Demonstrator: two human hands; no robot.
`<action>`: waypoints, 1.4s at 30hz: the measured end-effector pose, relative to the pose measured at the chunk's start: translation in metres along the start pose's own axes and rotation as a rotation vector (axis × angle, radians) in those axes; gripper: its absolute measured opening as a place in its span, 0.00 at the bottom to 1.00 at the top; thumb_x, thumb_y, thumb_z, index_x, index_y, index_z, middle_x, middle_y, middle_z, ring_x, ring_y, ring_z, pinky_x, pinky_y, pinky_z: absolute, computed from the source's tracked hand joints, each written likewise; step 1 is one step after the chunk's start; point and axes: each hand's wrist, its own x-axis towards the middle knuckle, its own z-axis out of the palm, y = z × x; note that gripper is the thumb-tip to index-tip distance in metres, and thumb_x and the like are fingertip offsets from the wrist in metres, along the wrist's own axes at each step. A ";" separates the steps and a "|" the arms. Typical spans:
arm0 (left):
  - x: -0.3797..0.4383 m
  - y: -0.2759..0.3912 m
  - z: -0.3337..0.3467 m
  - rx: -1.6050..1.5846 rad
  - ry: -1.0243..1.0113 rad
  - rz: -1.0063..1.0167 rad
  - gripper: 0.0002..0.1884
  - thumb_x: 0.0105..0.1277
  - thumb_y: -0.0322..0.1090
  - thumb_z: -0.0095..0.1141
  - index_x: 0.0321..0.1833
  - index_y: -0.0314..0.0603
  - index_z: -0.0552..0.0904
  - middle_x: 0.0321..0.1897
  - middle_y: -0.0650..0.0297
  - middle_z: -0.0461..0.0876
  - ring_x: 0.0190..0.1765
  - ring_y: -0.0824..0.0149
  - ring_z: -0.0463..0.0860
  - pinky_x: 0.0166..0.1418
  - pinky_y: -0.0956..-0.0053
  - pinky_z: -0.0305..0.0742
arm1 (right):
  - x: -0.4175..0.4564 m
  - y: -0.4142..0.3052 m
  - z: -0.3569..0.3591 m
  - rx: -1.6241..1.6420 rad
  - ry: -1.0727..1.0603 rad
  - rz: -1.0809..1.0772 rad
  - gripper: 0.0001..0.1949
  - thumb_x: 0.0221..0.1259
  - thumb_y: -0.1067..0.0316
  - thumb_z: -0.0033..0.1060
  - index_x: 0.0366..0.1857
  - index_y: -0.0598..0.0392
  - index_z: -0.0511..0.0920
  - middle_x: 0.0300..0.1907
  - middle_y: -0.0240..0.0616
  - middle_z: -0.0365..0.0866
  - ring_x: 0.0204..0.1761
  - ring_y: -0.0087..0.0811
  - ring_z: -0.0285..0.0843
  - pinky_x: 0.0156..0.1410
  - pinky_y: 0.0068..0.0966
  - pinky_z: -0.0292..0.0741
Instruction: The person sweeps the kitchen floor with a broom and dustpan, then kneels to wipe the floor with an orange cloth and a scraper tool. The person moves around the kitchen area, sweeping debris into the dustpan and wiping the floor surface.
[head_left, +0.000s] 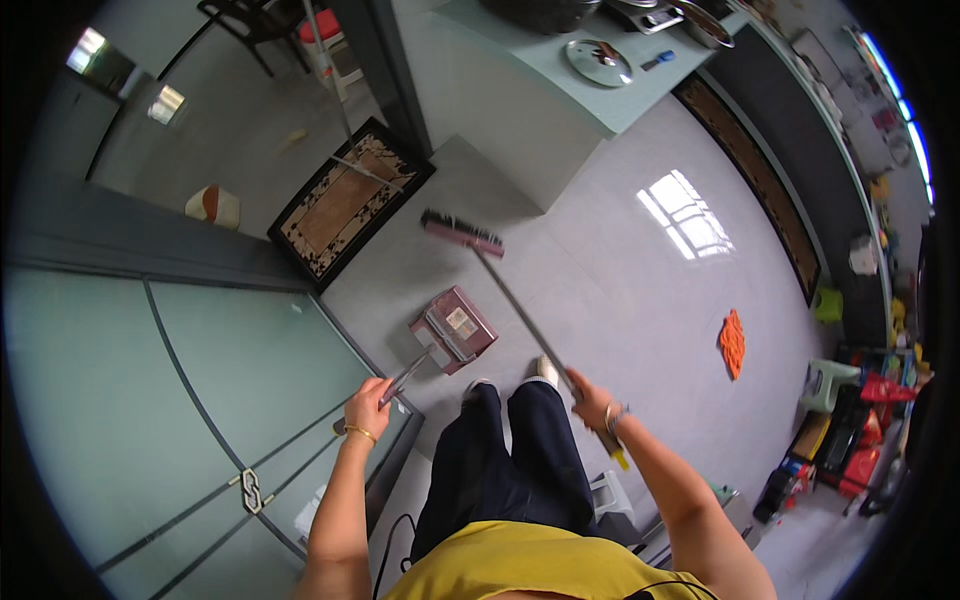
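My left hand (367, 409) is closed around the handle of a long-handled dustpan (455, 328), whose maroon pan stands before my feet. My right hand (592, 399) grips the grey pole of a broom (463, 235). The broom's pink head with dark bristles is beyond the dustpan, apart from it and close to the door mat. I cannot tell whether the bristles touch the tiles.
A patterned mat (341, 202) lies at the doorway, with a mop on it. Left is a frosted glass door (225, 352); ahead, a counter (547, 75). An orange cloth (732, 345) lies on the floor, right. Boxes and a green stool (829, 382) stand far right.
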 end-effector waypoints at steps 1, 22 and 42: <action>-0.012 -0.001 0.001 -0.005 0.028 -0.046 0.21 0.46 0.23 0.59 0.47 0.44 0.79 0.42 0.61 0.78 0.43 0.56 0.79 0.44 0.66 0.75 | 0.022 -0.028 -0.018 -0.014 -0.025 0.029 0.39 0.47 0.77 0.52 0.67 0.35 0.53 0.27 0.41 0.76 0.17 0.30 0.74 0.20 0.29 0.74; -0.078 0.050 0.072 -0.051 0.331 -0.493 0.20 0.47 0.25 0.59 0.47 0.43 0.80 0.43 0.59 0.78 0.42 0.55 0.79 0.45 0.68 0.75 | 0.061 0.034 -0.053 -0.207 -0.575 0.170 0.40 0.48 0.74 0.53 0.68 0.39 0.48 0.23 0.40 0.75 0.18 0.30 0.75 0.22 0.29 0.75; -0.261 0.079 0.098 -0.062 0.413 -0.461 0.19 0.49 0.26 0.58 0.47 0.46 0.80 0.42 0.62 0.78 0.38 0.56 0.81 0.41 0.66 0.76 | 0.050 0.138 -0.094 0.295 0.040 0.289 0.37 0.50 0.79 0.46 0.65 0.32 0.49 0.16 0.36 0.66 0.13 0.27 0.66 0.16 0.30 0.70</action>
